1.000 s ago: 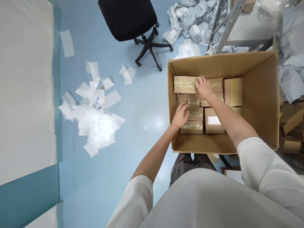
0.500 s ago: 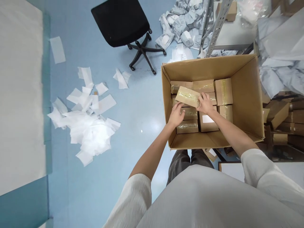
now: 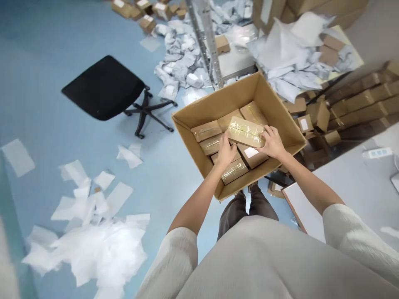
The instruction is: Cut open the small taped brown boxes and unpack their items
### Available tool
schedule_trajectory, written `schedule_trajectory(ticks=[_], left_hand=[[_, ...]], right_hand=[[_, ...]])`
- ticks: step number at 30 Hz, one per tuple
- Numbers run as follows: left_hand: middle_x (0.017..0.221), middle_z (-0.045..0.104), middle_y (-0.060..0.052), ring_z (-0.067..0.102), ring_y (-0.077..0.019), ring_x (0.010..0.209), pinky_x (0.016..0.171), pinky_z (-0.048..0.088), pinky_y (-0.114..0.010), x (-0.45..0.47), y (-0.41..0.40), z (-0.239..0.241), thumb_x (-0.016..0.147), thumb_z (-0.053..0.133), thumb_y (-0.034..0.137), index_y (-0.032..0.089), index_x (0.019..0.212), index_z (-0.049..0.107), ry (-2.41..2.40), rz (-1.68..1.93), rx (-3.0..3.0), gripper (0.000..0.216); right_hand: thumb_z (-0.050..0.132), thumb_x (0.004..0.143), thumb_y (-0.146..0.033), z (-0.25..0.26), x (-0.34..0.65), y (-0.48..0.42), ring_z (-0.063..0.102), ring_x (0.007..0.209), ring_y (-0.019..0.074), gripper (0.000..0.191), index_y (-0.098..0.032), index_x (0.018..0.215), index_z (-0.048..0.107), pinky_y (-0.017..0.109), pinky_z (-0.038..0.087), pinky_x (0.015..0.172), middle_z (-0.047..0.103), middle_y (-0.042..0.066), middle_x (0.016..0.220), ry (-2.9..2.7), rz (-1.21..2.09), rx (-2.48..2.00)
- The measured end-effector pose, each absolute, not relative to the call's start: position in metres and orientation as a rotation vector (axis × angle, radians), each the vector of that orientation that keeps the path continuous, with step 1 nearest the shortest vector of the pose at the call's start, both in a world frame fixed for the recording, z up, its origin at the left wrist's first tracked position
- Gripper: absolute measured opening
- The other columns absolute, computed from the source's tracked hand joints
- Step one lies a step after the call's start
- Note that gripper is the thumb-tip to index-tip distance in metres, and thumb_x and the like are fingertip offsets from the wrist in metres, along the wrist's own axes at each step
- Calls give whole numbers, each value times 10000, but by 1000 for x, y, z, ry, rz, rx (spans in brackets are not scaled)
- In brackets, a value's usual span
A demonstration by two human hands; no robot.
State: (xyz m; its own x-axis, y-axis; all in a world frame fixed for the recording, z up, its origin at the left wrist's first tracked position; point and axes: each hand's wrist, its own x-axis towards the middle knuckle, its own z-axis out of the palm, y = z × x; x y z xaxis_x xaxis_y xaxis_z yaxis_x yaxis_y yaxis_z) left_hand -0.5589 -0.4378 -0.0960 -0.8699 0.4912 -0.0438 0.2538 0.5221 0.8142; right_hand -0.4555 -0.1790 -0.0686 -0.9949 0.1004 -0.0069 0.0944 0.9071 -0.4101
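Note:
A large open cardboard carton [image 3: 282, 118] stands on the blue floor in front of me, holding several small brown boxes wrapped in clear tape. Both my hands grip one of these, a small taped box [image 3: 245, 131], lifted above the others. My left hand [image 3: 225, 153] holds its left end, fingers curled on it. My right hand [image 3: 273, 142] clasps its right end. Beneath it lies a small box with a white label [image 3: 251, 153].
A black office chair [image 3: 107, 89] stands at the left. White paper scraps [image 3: 90, 245] litter the floor. Grey mailer bags [image 3: 183, 66] pile around a metal shelf post [image 3: 207, 39]. Stacked brown boxes [image 3: 358, 104] sit at the right, beside a white table [image 3: 352, 182].
My right hand lifted the taped box from the carton's back row; my left hand joined on its other end. The camera view swung, so the carton now looks turned.

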Motion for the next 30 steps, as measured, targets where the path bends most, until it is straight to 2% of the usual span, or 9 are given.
schedule_trajectory(ticks=[7, 12, 15, 21, 26, 30], left_hand=[[1675, 480, -154, 412, -326, 1605, 1360, 328, -528, -518, -357, -56, 1051, 550, 269, 255, 1717, 284, 2296, 1291, 973, 717], [1634, 520, -144, 465, -304, 1566, 1327, 378, -473, -457, -287, -43, 1106, 501, 381, 281, 1692, 358, 2136, 1236, 1153, 611], [1593, 546, -148, 500, -310, 1533, 1312, 391, -463, -409, -244, -45, 1096, 530, 401, 263, 1662, 428, 2024, 1159, 1268, 591], [1525, 590, -141, 551, -333, 1477, 1283, 415, -483, -305, -172, -61, 1000, 633, 311, 263, 1612, 518, 1846, 1024, 1316, 625], [1491, 612, -142, 582, -329, 1440, 1262, 435, -475, -232, -139, -81, 969, 657, 286, 255, 1587, 543, 1777, 963, 1269, 629], [1492, 612, -146, 593, -317, 1432, 1252, 447, -457, -194, -122, -96, 973, 648, 272, 241, 1565, 549, 1729, 916, 1241, 602]], right_hand=[[889, 774, -513, -9, -337, -140, 329, 1523, 516, 577, -256, 1230, 645, 727, 300, 1220, 424, 160, 1720, -2928, 473, -581], [887, 782, -497, 7, -226, -113, 368, 1532, 497, 537, -261, 1194, 636, 710, 320, 1213, 436, 183, 1708, -2791, 447, -876], [901, 764, -516, 2, -154, -97, 401, 1522, 482, 552, -257, 1165, 624, 685, 370, 1207, 440, 213, 1683, -2723, 512, -995], [906, 718, -498, -27, -24, -69, 394, 1523, 474, 611, -264, 1176, 576, 681, 386, 1218, 445, 211, 1626, -2571, 703, -1189], [868, 720, -415, -51, 48, -46, 336, 1552, 481, 590, -262, 1210, 577, 699, 384, 1219, 422, 204, 1618, -2507, 813, -1248], [874, 736, -466, -70, 86, -26, 276, 1602, 475, 596, -264, 1218, 587, 708, 361, 1240, 375, 209, 1665, -2475, 876, -1296]])
